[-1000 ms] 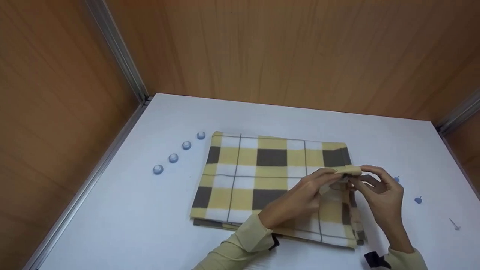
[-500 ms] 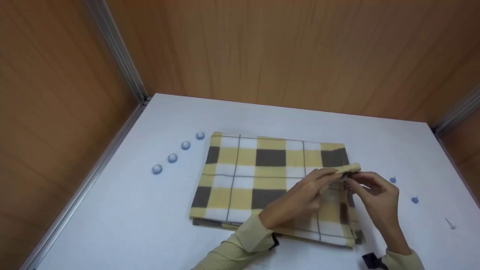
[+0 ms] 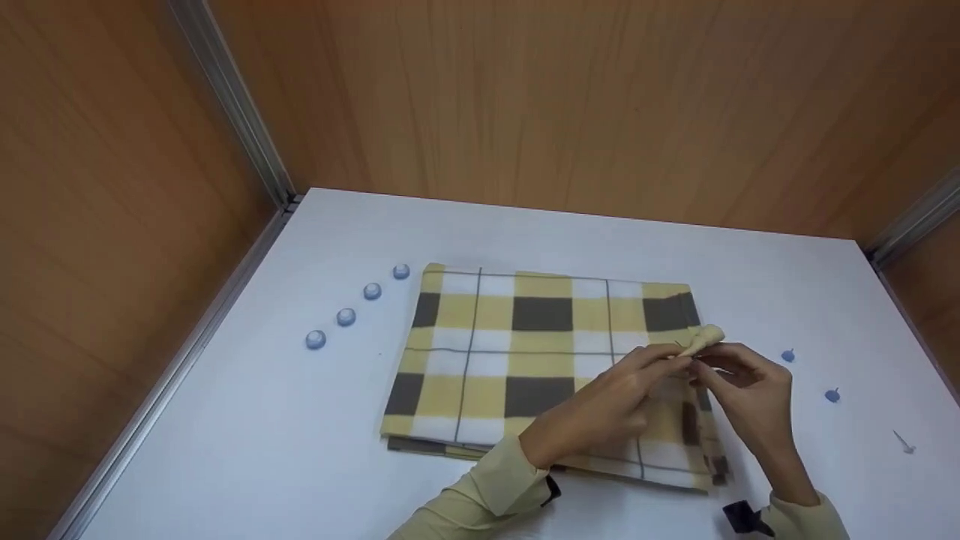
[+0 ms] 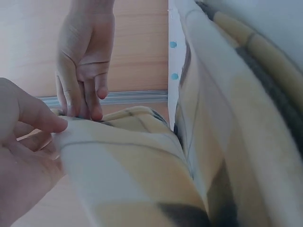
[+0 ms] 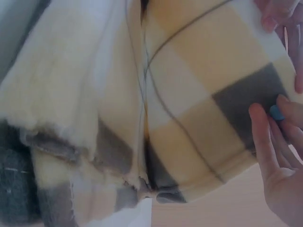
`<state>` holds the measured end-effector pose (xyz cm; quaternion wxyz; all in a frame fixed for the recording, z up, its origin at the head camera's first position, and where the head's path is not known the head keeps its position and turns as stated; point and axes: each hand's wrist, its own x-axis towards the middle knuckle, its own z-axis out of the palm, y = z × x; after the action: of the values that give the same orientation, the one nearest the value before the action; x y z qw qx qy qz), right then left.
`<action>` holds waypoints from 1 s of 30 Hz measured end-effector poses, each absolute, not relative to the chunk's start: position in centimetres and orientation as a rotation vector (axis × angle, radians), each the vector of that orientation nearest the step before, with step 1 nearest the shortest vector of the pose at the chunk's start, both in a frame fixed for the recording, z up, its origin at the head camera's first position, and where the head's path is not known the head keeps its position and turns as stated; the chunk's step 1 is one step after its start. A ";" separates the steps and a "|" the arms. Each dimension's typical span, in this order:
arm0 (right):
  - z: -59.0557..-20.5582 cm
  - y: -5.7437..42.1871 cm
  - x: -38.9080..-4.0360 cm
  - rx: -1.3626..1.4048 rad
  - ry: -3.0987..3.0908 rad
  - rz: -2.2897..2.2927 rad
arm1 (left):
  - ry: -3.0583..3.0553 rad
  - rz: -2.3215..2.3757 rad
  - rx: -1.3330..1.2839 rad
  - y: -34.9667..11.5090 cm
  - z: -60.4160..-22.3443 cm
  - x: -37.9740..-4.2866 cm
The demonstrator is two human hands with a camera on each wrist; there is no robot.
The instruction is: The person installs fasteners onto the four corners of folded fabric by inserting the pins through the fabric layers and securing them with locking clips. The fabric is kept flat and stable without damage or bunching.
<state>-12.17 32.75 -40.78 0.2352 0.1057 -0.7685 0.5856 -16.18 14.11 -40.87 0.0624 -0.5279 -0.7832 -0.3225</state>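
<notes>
In the head view, works at the right side of the folded plaid blanket (image 3: 540, 364), lying on the table (image 3: 247, 427) between its left and right edges. Holds the raised cloth between thumb and fingers of the left hand (image 3: 619, 401), and meets it with the right hand (image 3: 757, 394), fingers bent. Shows four round blue caps (image 3: 346, 317) in a slanting row toward the table's left edge, and toward its right edge two blue pins (image 3: 832, 396) and one paler pin (image 3: 908, 449), all apart from the blanket. In the left wrist view, pinches the cloth edge with the left thumb, having only cloth visible in this grip; hides the right fingertips partly behind the fold. In the right wrist view, pinches a small blue piece (image 5: 277, 112), probably a fourth pin, in the nearly closed right fingers, against a dark square of cloth. Not possible to tell about any point passing through. By judgement, has the folding done, the first pinning just in hand, and three pins and four caps left unused.
</notes>
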 end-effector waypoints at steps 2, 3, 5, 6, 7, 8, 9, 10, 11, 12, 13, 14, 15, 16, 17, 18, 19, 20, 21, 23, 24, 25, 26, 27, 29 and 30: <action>-40.8 32.7 -12.1 0.285 -2.121 1.596 | -2.366 -0.966 -1.583 13.6 -40.8 -16.1; -40.8 32.7 -12.1 0.280 -2.123 1.594 | -2.367 -0.952 -1.569 13.3 -40.7 -16.1; -40.9 32.6 -12.1 0.277 -2.126 1.587 | -2.374 -0.915 -1.522 12.7 -40.5 -16.2; -40.9 32.6 -12.1 0.270 -2.127 1.582 | -2.381 -0.898 -1.493 12.3 -40.4 -16.3; -40.9 32.6 -12.1 0.263 -2.129 1.575 | -2.388 -0.884 -1.462 11.9 -40.4 -16.3; -40.9 32.5 -12.0 0.259 -2.127 1.575 | -2.398 -0.875 -1.431 11.5 -40.3 -16.4; -40.9 32.5 -12.0 0.258 -2.118 1.586 | -2.410 -0.880 -1.401 11.1 -40.3 -16.5; -40.9 32.4 -12.0 0.256 -2.112 1.589 | -2.418 -0.884 -1.367 10.6 -40.3 -16.6; -40.9 32.4 -12.0 0.259 -2.105 1.594 | -2.425 -0.898 -1.336 10.2 -40.3 -16.7; -40.9 32.3 -12.0 0.265 -2.097 1.604 | -2.426 -0.911 -1.307 9.7 -40.3 -16.8; -40.9 32.3 -12.0 0.271 -2.092 1.608 | -2.424 -0.926 -1.283 9.2 -40.4 -16.9; -40.9 32.2 -12.0 0.279 -2.085 1.615 | -2.419 -0.941 -1.259 8.6 -40.4 -17.0; -40.9 32.2 -12.0 0.284 -2.079 1.623 | -2.414 -0.951 -1.236 8.1 -40.5 -17.2; -40.9 32.1 -12.0 0.288 -2.077 1.626 | -2.409 -0.955 -1.215 7.5 -40.5 -17.3; -40.9 32.2 -12.0 0.295 -2.067 1.641 | -2.404 -0.962 -1.200 7.0 -40.6 -17.5; -40.8 32.2 -12.0 0.294 -2.067 1.640 | -2.406 -0.961 -1.181 6.4 -40.7 -17.7; -40.8 32.2 -12.0 0.293 -2.069 1.636 | -2.408 -0.965 -1.162 5.8 -40.8 -17.9; -40.7 32.3 -12.0 0.289 -2.071 1.632 | -2.418 -0.972 -1.136 5.1 -40.9 -18.1; -40.7 32.3 -12.0 0.284 -2.073 1.634 | -2.428 -0.983 -1.112 4.4 -41.1 -18.3; -40.7 32.4 -12.0 0.278 -2.080 1.628 | -2.466 -0.999 -1.033 2.8 -41.3 -18.7; -40.7 32.4 -12.0 0.269 -2.092 1.611 | -2.483 -1.006 -0.983 1.9 -41.5 -19.0; -40.7 32.4 -12.0 0.265 -2.095 1.610 | -2.499 -1.021 -0.929 0.9 -41.6 -19.3; -40.6 32.4 -12.0 0.259 -2.098 1.611 | -2.519 -1.028 -0.867 -0.1 -41.7 -19.6; -40.6 32.4 -12.1 0.252 -2.108 1.601 | -2.532 -1.034 -0.806 -1.2 -41.7 -19.9; -40.5 32.2 -12.2 0.229 -2.137 1.569 | -2.553 -1.043 -0.672 -3.6 -41.6 -20.6; -40.4 32.2 -12.2 0.222 -2.144 1.569 | -2.560 -1.046 -0.608 -4.9 -41.5 -20.9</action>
<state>-12.20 32.19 -40.36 0.2355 0.0810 -0.7815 0.5720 -20.92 -4.87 -41.55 0.1546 -0.2120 -0.8933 -0.3650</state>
